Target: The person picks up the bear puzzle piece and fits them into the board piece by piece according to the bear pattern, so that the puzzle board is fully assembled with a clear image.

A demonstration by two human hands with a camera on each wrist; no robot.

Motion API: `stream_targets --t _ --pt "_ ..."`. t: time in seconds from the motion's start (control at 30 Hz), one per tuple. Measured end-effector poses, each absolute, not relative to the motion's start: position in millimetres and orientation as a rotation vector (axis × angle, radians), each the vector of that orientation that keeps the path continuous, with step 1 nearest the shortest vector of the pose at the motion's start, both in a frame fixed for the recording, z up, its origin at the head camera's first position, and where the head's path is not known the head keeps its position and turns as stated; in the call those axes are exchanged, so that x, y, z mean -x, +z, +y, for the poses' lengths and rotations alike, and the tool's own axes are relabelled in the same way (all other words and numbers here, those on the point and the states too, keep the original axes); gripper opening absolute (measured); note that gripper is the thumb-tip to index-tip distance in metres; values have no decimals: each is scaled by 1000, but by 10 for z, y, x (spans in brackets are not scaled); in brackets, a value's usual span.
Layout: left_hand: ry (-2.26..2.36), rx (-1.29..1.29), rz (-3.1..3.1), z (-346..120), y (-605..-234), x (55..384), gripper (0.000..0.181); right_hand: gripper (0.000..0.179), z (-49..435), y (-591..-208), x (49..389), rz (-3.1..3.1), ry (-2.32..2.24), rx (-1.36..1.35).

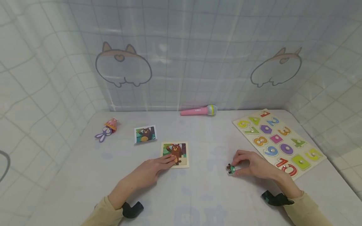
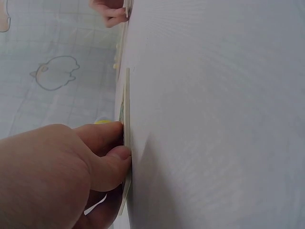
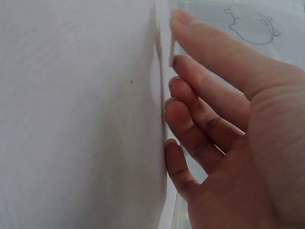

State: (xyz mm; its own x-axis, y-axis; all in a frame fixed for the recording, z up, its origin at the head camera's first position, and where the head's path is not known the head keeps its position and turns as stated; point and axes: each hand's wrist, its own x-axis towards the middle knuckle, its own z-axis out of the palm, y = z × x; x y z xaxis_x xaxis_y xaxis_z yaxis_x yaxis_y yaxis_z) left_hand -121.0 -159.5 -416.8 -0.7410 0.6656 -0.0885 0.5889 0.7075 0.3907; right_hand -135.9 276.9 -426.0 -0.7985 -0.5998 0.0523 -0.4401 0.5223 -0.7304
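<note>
A small square jigsaw board with a brown bear picture lies in the middle of the table. Bare pale wood shows in its lower right part. On the board's lower left rests my left hand, its fingers stretched over the picture. The left wrist view shows the thumb of that hand against the board's edge. To the right, my right hand pinches a small puzzle piece, brown and green, between thumb and fingers, low over the table. In the right wrist view the piece appears only edge-on.
Left of the board lies a bear picture card. A purple bunny toy with a pink cap sits farther left. At the back is a pink toy microphone. A number and shape peg board lies beside my right hand.
</note>
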Motion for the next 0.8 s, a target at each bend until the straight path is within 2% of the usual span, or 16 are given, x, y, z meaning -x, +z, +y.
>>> stream_targets --t 0.53,0.8 --pt "478 -1024 2701 -1587 -4145 1201 55 16 2695 -4187 1353 2598 -1188 934" --pt "483 -1008 2689 -1592 -4137 1198 56 19 2378 -4140 1423 2507 -1227 988"
